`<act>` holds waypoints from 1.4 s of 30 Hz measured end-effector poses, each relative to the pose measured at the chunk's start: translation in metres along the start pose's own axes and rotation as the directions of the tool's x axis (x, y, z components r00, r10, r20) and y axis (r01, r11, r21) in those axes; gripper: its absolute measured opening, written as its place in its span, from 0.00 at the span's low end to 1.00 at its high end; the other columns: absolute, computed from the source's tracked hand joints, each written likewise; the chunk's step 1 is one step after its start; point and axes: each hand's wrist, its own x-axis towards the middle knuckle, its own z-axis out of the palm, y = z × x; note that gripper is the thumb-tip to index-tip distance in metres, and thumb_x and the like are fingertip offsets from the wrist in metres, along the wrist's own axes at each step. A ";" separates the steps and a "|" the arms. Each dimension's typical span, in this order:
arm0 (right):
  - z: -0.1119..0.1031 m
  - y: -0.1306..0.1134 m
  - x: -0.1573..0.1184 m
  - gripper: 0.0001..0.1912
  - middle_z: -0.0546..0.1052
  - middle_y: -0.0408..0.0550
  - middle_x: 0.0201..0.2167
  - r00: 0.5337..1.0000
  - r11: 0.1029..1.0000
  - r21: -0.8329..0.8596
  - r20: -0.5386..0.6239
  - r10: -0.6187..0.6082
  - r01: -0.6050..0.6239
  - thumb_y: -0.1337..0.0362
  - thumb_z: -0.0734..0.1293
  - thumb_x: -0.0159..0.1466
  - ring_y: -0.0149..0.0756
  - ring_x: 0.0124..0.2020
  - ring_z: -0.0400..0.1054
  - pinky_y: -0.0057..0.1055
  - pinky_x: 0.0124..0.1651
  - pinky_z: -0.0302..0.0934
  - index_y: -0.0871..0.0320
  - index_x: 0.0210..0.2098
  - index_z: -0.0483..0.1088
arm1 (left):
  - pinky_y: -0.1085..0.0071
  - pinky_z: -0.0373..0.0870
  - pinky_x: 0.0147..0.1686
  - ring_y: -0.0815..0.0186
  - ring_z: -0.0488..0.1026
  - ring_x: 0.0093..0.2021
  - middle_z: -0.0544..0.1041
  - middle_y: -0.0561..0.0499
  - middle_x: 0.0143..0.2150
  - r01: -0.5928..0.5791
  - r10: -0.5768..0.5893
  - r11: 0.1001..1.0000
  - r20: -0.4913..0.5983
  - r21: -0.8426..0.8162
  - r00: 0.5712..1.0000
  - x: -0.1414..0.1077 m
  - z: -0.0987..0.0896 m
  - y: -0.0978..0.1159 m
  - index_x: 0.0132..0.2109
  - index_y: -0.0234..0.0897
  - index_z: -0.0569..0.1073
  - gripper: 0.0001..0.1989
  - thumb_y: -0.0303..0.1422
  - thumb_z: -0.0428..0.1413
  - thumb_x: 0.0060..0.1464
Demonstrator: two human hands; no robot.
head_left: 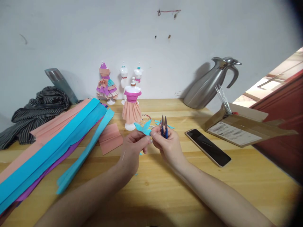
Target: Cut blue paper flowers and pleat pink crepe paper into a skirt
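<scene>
Between my two hands is a small blue paper piece (pixel 143 127) cut into pointed petals. My left hand (pixel 134 146) pinches its lower edge between thumb and fingers. My right hand (pixel 167 142) touches the paper's right end with thumb and fingertip, and also holds small scissors (pixel 164 126) with dark blue handles, their blades pointing up and slightly apart. Just behind the paper stands a mini dress form (pixel 132 108) in a magenta top and pleated peach skirt. More blue scraps (pixel 169 125) lie behind my right hand.
Long crepe strips (pixel 54 138), a peach square (pixel 110 138) and a striped cloth (pixel 40 110) lie left. Other dress forms (pixel 106 82) stand at the wall. To the right are a phone (pixel 208 147), an open cardboard box (pixel 236 126) and a steel jug (pixel 207 85).
</scene>
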 end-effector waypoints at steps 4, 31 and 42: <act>0.001 0.001 -0.001 0.13 0.56 0.34 0.13 1.000 0.999 0.015 0.000 0.031 -0.031 0.57 0.74 0.51 0.23 0.15 0.45 0.25 0.18 0.38 0.58 0.22 0.68 | 0.74 0.61 0.24 0.73 0.63 0.21 0.70 0.56 0.19 -0.029 0.029 0.999 -0.009 -0.025 1.000 0.001 0.000 -0.003 0.27 0.36 0.75 0.06 0.34 0.63 0.43; 0.000 0.002 -0.007 0.23 0.49 0.31 0.13 0.849 0.911 0.115 0.423 0.316 -0.397 0.43 0.67 0.58 0.21 0.13 0.37 0.22 0.17 0.32 0.59 0.27 0.65 | 0.72 0.69 0.31 0.69 0.72 0.26 0.76 0.48 0.21 0.123 -0.128 0.990 -0.066 -0.074 0.990 0.023 -0.013 0.033 0.22 0.31 0.73 0.08 0.30 0.64 0.39; -0.002 0.005 -0.005 0.23 0.50 0.31 0.13 0.886 0.948 0.075 0.385 0.258 -0.309 0.44 0.66 0.60 0.21 0.14 0.37 0.22 0.16 0.33 0.59 0.28 0.65 | 0.74 0.69 0.32 0.69 0.73 0.28 0.75 0.50 0.22 0.106 -0.111 0.992 -0.077 -0.061 0.991 0.020 -0.011 0.033 0.23 0.31 0.74 0.06 0.29 0.63 0.41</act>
